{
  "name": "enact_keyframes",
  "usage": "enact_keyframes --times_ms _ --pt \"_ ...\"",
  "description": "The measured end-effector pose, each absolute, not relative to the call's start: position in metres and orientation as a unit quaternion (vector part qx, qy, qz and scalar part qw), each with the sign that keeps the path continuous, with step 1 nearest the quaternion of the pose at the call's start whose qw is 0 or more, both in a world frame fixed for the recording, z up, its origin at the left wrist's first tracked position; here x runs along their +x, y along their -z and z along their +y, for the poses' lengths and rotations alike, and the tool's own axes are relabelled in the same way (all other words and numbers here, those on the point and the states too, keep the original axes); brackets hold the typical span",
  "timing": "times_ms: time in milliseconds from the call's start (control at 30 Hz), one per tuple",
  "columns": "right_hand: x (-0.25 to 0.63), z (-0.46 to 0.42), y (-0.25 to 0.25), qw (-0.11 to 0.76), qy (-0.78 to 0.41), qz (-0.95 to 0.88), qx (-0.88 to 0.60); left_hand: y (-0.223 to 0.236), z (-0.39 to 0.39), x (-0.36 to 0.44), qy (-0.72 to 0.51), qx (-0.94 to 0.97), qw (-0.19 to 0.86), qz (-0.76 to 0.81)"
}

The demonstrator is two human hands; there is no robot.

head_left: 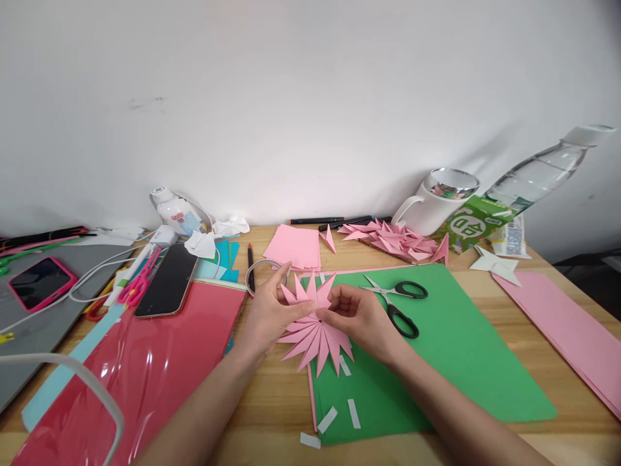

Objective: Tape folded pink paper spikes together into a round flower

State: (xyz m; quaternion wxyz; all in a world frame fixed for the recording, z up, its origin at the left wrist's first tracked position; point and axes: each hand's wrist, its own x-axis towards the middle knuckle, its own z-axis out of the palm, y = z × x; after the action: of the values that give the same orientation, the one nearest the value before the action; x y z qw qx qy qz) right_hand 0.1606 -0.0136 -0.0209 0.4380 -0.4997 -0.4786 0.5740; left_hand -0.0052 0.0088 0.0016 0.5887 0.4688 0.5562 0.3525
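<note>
Between both hands is a pink folded-paper flower point(317, 343) with many pointed petals fanning around its middle. My left hand point(272, 307) grips it from the left, thumb lying across the upper petals. On the other side my right hand point(356, 314) pinches it near the centre, with fingertips partly hidden behind the paper. Under the flower lies green paper point(466, 343). Black-handled scissors point(400, 298) rest on that paper, just beyond my right hand. Small white strips point(354, 414) are scattered below the flower.
Behind the hands are pink paper squares point(292, 247) and a heap of pink folded pieces point(392, 238). A white mug point(431, 204), a green box point(468, 223) and a tilted bottle point(543, 168) stand back right. A phone point(167, 281) lies on a red folder point(179, 349) at left.
</note>
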Motion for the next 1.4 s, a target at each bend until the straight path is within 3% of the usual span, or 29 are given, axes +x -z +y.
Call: enact_keyframes --times_ms 400,600,867,1133,1267,1400 --pt "0.162 -0.020 0.013 0.450 -0.492 -0.555 -0.497 -0.012 0.005 -0.005 -0.329 0.538 0.545 0.552" --pt "0.164 -0.023 0.007 0.493 -0.458 -0.590 -0.447 -0.028 -0.005 -0.003 -0.416 0.585 0.462 0.522" --pt "0.164 -0.022 0.008 0.508 -0.520 -0.551 -0.410 -0.030 -0.003 -0.006 -0.396 0.564 0.525 0.499" --pt "0.166 -0.022 0.011 0.478 -0.459 -0.609 -0.436 -0.032 0.000 -0.010 -0.368 0.585 0.527 0.494" --pt "0.169 -0.022 0.006 0.519 -0.358 -0.668 -0.396 -0.026 -0.004 -0.011 -0.421 0.656 0.447 0.439" --pt "0.172 -0.023 0.002 0.565 -0.180 -0.729 -0.344 -0.018 -0.003 -0.012 -0.480 0.792 0.244 0.287"
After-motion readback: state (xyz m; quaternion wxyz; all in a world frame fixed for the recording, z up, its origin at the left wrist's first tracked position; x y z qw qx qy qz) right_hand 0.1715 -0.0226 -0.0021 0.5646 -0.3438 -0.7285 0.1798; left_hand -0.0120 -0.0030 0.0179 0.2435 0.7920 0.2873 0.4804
